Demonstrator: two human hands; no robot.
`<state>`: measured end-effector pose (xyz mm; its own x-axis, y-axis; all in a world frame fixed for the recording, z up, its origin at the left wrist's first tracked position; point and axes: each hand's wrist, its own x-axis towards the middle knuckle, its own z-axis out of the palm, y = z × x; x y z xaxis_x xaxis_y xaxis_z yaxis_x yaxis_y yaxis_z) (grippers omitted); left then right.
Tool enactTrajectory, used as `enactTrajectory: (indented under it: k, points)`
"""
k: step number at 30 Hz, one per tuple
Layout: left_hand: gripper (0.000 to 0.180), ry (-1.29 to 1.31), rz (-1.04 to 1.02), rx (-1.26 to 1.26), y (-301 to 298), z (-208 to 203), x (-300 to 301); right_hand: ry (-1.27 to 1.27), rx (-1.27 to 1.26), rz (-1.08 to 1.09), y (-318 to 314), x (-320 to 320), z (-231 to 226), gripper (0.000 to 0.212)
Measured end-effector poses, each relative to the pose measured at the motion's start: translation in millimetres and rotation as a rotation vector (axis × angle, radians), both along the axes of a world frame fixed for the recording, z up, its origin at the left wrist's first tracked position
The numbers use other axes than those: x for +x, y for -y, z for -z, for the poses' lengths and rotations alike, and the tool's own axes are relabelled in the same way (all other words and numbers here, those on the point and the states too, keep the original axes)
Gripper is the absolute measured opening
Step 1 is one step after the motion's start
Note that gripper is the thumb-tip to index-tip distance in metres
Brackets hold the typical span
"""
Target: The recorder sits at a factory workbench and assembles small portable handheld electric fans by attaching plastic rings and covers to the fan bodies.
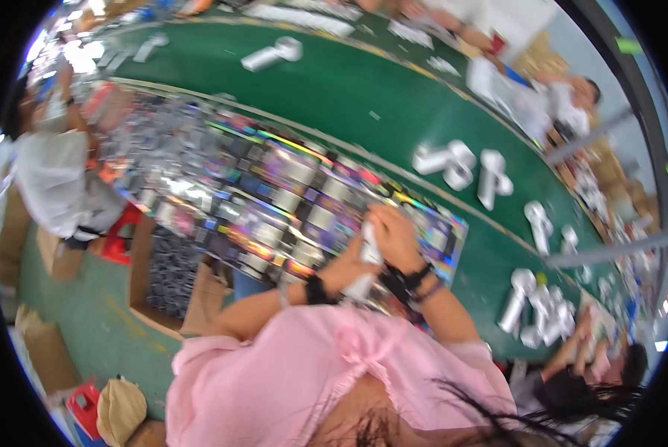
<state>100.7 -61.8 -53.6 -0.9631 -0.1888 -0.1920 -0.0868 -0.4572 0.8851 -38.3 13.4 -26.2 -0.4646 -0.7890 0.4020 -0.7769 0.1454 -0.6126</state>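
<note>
Close in front of my chest, both hands meet on a long white plastic piece (369, 247). My left hand (346, 270) is closed round its lower part. My right hand (395, 232) wraps its upper part from the right side, fingers bent. Much of the piece is hidden by the fingers, and motion blurs it. Beneath and beyond the hands lies a worktop with a shiny, colourful printed surface (274, 223), smeared by movement.
A green conveyor belt (334, 104) runs beyond the worktop, carrying several white devices with round heads and handles (492, 179). Grey parts cover the worktop's left end (170, 138). A cardboard box (138, 279) of dark parts stands at the left. Co-workers sit at left (51, 179) and right.
</note>
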Motion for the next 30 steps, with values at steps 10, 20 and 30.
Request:
enactTrajectory:
  k: [10, 20, 30]
  points:
    - [0.07, 0.0, 0.038, 0.015, -25, 4, 1, -0.106, 0.034, 0.05, -26, 9, -5, 0.021]
    - [0.068, -0.032, 0.077, -0.099, -15, -1, 1, 0.445, 0.089, 0.051, -16, -9, -10, 0.029]
    - [0.075, 0.065, 0.091, -0.259, -14, -34, -7, 0.289, -0.047, 0.157, -20, -15, -7, 0.03]
